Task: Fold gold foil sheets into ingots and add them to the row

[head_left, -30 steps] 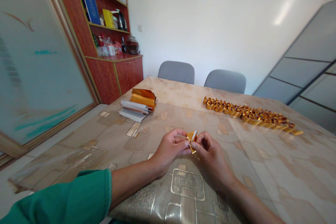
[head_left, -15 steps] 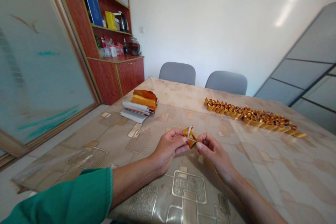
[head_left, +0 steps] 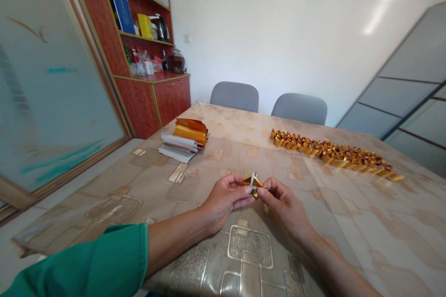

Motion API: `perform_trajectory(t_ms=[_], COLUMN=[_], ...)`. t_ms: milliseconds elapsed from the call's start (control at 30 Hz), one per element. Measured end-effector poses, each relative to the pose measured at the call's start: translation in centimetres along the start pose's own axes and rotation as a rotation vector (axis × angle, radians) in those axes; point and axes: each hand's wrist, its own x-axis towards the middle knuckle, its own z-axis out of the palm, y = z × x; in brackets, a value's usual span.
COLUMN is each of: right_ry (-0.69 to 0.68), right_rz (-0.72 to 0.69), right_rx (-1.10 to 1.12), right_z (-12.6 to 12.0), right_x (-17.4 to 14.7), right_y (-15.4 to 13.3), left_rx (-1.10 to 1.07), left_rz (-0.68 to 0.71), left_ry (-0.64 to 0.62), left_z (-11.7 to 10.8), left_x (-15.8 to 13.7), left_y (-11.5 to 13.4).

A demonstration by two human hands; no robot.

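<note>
Between both hands, just above the table, is a small piece of gold foil paper (head_left: pixel 256 180) with a whitish underside, partly folded into a peaked shape. My left hand (head_left: pixel 228 197) pinches its left side between thumb and fingers. My right hand (head_left: pixel 280 197) grips its right edge, thumb in front and fingers curled behind. Fingers cover parts of the folds. Farther left lies a stack of gold paper sheets (head_left: pixel 191 132), curled, with white-backed sheets (head_left: pixel 177 147) in front. To the right stand rows of folded gold paper pieces (head_left: pixel 334 154), packed close together.
A patterned plastic cloth covers the table (head_left: pixel 139 218). Two grey chairs (head_left: pixel 234 96) stand at its far side, by the white wall. On the left are a red wooden cabinet (head_left: pixel 153 102) with shelves of household items and a frosted glass door (head_left: pixel 59 83).
The gold foil paper has been turned and pressed flatter between my hands. My right hand has come slightly closer to my left. The paper stack and folded rows stay put.
</note>
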Motion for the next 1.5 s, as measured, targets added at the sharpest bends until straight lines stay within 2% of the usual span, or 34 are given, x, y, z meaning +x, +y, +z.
perform_trajectory(t_ms=[300, 767, 933, 1200, 1367, 1500], right_ry=[-0.074, -0.110, -0.089, -0.121, -0.108, -0.126], right_rz=[0.016, -0.032, -0.007, 0.018, 0.017, 0.042], right_rx=[0.052, -0.009, -0.018, -0.002, 0.062, 0.007], right_z=[0.2, -0.2, -0.3, -0.2, -0.1, -0.4], right_x=[-0.2, -0.2, 0.0, -0.2, -0.3, -0.1], right_y=[0.2, 0.8, 0.3, 0.2, 0.6, 0.2], left_rx=[0.005, 0.038, 0.053, 0.128, 0.149, 0.129], left_rz=[-0.026, -0.078, -0.105, 0.002, 0.000, 0.048], left_ry=[0.047, 0.002, -0.068, 0.000, 0.020, 0.036], left_z=[0.0, -0.1, -0.2, 0.0, 0.1, 0.2], left_x=[0.1, 0.1, 0.2, 0.2, 0.1, 0.1], left_y=[0.2, 0.1, 0.5, 0.4, 0.3, 0.3])
